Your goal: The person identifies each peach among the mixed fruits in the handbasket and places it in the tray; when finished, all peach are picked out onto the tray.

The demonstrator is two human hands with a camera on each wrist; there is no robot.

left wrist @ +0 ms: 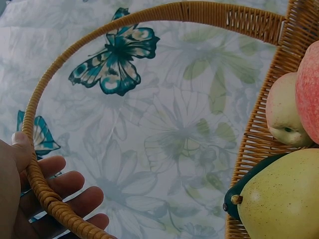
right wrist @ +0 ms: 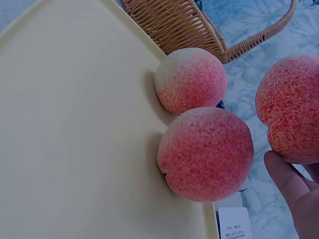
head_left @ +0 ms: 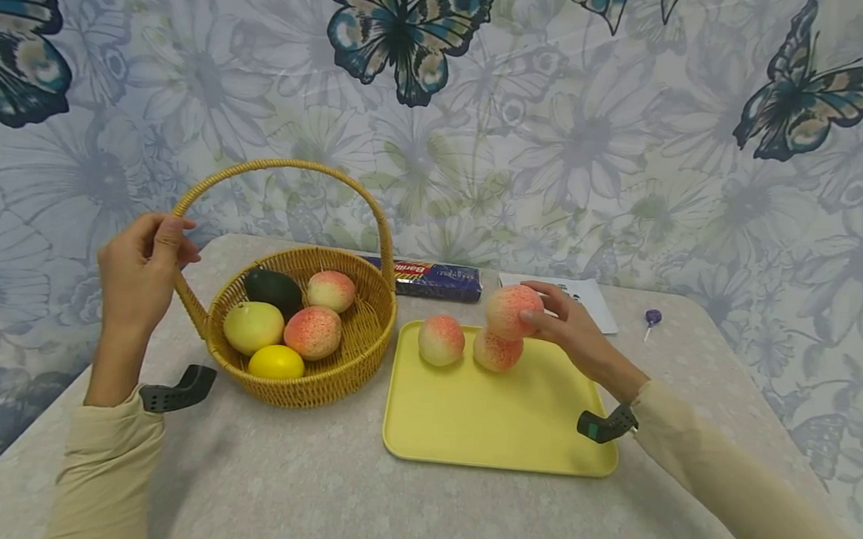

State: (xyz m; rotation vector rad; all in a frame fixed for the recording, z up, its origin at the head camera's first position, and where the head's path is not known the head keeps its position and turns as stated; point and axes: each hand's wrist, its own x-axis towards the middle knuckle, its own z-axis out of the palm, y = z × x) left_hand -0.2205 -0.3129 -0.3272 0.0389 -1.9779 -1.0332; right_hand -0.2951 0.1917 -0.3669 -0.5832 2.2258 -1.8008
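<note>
At the left, my left hand (head_left: 142, 270) grips the side of the arched handle (left wrist: 62, 59) of a wicker basket (head_left: 303, 390); thumb and fingers lie on either side of it in the left wrist view. Inside the basket are two peaches (head_left: 313, 333), a dark green avocado-like fruit (head_left: 274, 289), a yellow-green pear (left wrist: 286, 196) and a lemon (head_left: 277, 362). My right hand (head_left: 577, 338) holds a peach (right wrist: 294, 109) above the back of a yellow tray (head_left: 496, 424). Two more peaches, one at left (head_left: 441, 340) and one below the held peach (right wrist: 207, 154), rest on the tray.
Behind the basket and tray lies a blue Barilla box (head_left: 438, 281). A white printed sheet (head_left: 594, 302) is partly behind my right hand. A purple lollipop (head_left: 652, 317) lies at the right. Butterfly-patterned cloth (head_left: 583, 146) rises behind the table.
</note>
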